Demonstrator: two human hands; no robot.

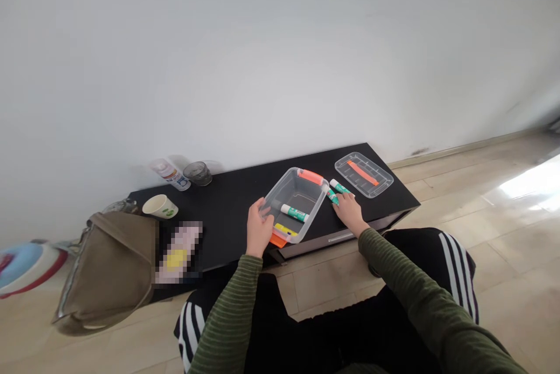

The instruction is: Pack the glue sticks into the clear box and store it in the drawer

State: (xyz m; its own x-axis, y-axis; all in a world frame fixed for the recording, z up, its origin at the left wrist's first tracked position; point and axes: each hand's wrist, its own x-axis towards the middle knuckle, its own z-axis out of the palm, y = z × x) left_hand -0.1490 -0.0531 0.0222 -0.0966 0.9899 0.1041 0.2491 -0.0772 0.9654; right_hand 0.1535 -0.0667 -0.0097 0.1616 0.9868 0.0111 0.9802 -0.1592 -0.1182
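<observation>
A clear plastic box (pixel 286 190) with orange latches stands on the black table, its lid off. My left hand (pixel 259 227) grips the box's left wall, thumb inside the rim. In the box lie a green-and-white glue stick (pixel 295 213) and a yellow item (pixel 284 229) whose kind I cannot make out. Just right of the box, my right hand (pixel 349 210) has its fingers closed on a glue stick (pixel 332 196); they partly cover it. Another glue stick (pixel 339 186) lies right beside it, against the fingertips.
The clear lid (pixel 364 174) with an orange handle lies at the right of the black table (pixel 231 205). Toward the left stand a spray can (pixel 170 173), a dark glass (pixel 198 174), a paper cup (pixel 160 206) and a brown bag (pixel 111 263). A wall runs behind.
</observation>
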